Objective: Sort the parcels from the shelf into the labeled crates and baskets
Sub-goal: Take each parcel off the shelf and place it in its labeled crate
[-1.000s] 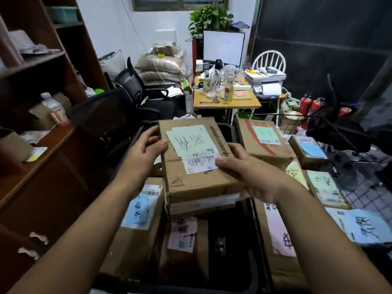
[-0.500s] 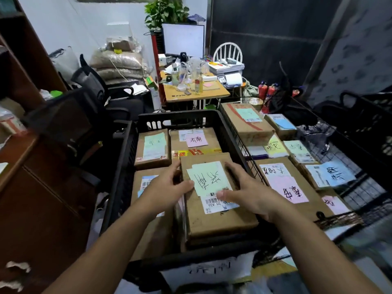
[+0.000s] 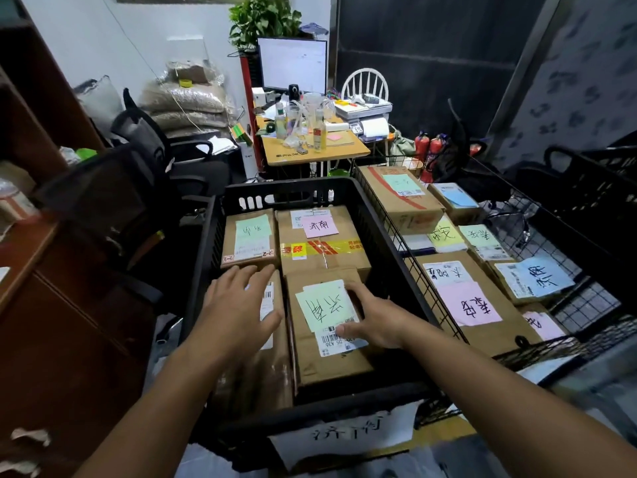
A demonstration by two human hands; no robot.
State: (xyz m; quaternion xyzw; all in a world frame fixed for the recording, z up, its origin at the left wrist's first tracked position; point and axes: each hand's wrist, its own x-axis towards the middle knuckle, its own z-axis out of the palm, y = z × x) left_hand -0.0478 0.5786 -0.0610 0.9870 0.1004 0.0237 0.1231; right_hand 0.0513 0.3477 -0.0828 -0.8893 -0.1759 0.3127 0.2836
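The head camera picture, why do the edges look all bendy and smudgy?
Head view: a wide-angle lens bows the wooden shelf and the wall at the edges. The bottom right corner is smeared with blur. The middle is sharp: the green note on the parcel under the right hand shows crisp writing.

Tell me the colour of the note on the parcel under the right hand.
Light green note, handwritten in black; head view.

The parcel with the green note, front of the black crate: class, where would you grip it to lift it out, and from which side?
Grip the parcel with the green note by its two long side faces, coming from above. It lies flat, and the black crate wall and neighbouring boxes block sideways reach, so fingers must slide down beside it.
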